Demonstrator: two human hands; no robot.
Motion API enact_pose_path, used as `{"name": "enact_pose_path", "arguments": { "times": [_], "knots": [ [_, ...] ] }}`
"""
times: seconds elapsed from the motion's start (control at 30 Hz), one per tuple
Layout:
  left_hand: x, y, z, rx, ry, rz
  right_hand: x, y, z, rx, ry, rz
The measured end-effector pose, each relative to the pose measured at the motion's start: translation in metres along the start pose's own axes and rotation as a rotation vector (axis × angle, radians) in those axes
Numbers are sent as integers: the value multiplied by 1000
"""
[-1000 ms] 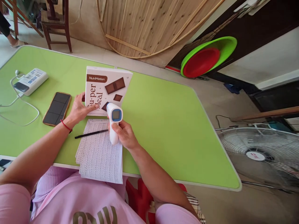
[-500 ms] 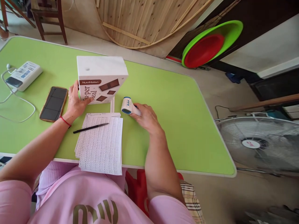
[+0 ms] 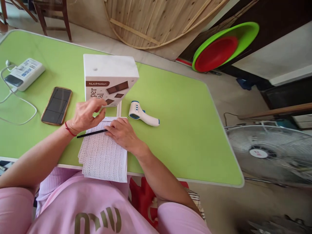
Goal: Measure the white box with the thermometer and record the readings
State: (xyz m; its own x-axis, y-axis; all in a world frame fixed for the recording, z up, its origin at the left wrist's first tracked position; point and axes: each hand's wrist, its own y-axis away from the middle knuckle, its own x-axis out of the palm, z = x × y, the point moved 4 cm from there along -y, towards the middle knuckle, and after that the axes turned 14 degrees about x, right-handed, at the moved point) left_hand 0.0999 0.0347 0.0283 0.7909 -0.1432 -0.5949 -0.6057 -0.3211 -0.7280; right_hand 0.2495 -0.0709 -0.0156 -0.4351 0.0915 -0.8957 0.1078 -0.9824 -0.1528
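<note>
Pen [image 3: 91, 133] slim, black; sheets [image 3: 106, 159] thin, handwritten; right grip [image 3: 124, 135] touching pen, pinch unclear; left grip [image 3: 89, 113] free, loosely curled

Left arm [image 3: 45, 151]: slants from near left toward far right.
Left hand [image 3: 87, 114]: fingers bent, thumb apart from them.
Right arm [image 3: 159, 174]: slants from near right toward far left.
Right hand [image 3: 125, 136]: palm down, fingers curled.
Both hands: close together, the right one nearer.

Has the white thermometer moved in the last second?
Yes, to the right: held over the paper sheets a second ago, the thermometer now lies on the green table, just right of those sheets.
</note>
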Motion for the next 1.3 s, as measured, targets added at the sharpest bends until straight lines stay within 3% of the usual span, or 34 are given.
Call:
{"name": "enact_pose_path", "arguments": {
  "times": [0.07,0.2,0.33,0.43,0.57,0.67,0.77,0.87,0.97,1.13,1.3],
  "knots": [
    [9,-2,-1,13,22,119,2,0,-1,6,3,23],
    [18,-1,12,-180,116,198,-22,4,-19,53,-25,-29],
    [21,2,20,-287,200,211,-60,13,-45,188,-76,-254],
    [24,4,22,-306,195,249,-72,18,-50,314,-212,-449],
    [31,8,20,-254,67,371,-59,16,-34,451,-655,-620],
    [37,13,20,-241,-12,437,-36,5,-18,471,-877,-536],
    [40,15,21,-261,-60,488,-16,-6,-14,505,-966,-403],
    [39,14,23,-302,-62,552,0,-12,-22,555,-994,-336],
    [36,9,23,-372,-31,612,9,-13,-32,575,-958,-373],
    [33,5,18,-467,-11,664,10,-11,-34,458,-761,-495],
    [33,4,15,-499,-12,663,9,-12,-28,366,-683,-483]
  ]
}}
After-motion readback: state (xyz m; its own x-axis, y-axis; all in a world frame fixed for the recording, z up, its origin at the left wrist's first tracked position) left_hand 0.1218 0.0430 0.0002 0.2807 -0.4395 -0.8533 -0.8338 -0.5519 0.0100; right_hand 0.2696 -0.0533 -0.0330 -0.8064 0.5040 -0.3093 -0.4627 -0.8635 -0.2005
